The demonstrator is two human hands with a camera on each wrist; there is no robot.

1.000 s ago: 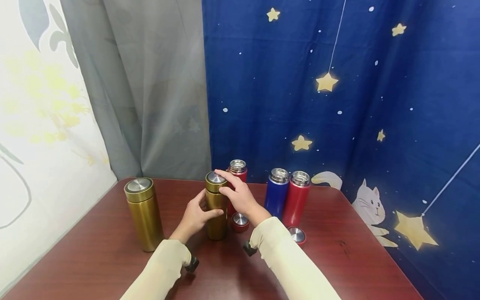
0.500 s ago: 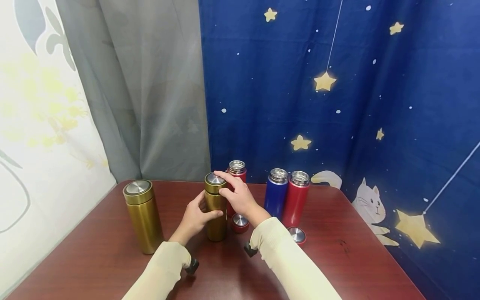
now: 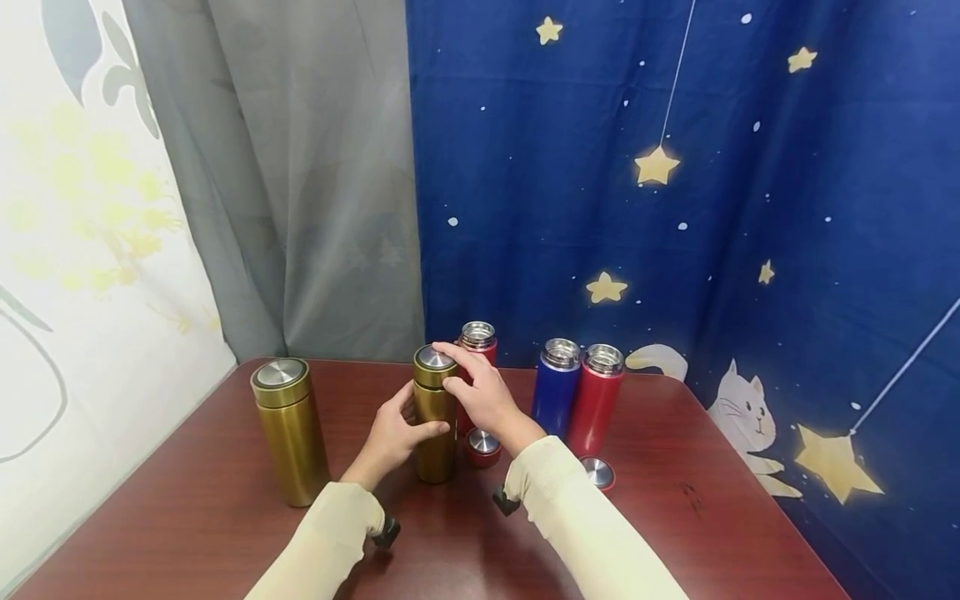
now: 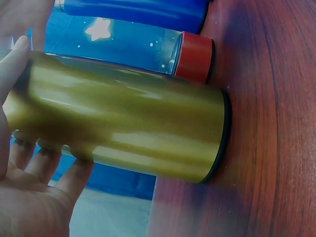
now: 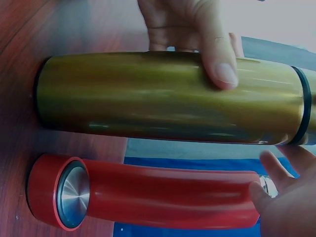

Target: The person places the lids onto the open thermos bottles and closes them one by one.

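Observation:
A gold thermos (image 3: 435, 454) stands upright on the table between my hands. Its gold lid (image 3: 424, 375) with a steel top sits on the body, a black ring showing at the joint in the right wrist view. My left hand (image 3: 393, 433) grips the body, the thumb (image 5: 224, 74) on the near side and fingers (image 4: 74, 177) round the other. My right hand (image 3: 489, 398) holds the lid, one finger across its top and the thumb low at its side. Just behind stands an uncapped red thermos (image 5: 168, 195), with a red lid (image 3: 482, 446) in front of it.
Another lidded gold thermos (image 3: 292, 442) stands at the left. To the right, an uncapped blue thermos (image 3: 553, 396) and an uncapped red thermos (image 3: 595, 408) stand side by side, with a second red lid (image 3: 599, 472) in front. Curtains hang behind the table (image 3: 180, 517).

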